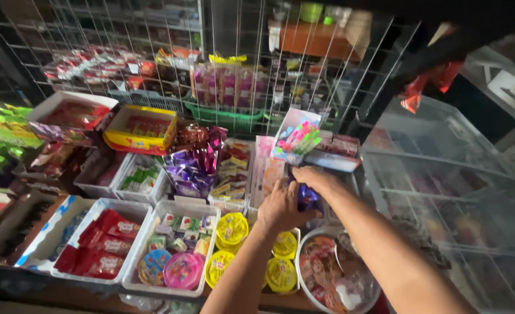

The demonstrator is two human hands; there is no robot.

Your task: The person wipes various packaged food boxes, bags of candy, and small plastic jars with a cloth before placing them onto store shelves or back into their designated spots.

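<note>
both hands (295,195) are pinching a shiny purple packet (308,197) over a dim counter (65,293) crowded with sweet trays (131,278), wire racks (153,35) standing behind.

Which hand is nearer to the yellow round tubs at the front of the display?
Left. The left hand sits just above and right of the yellow round tubs, while the right hand is farther up and right, on a shiny blue packet.
</note>
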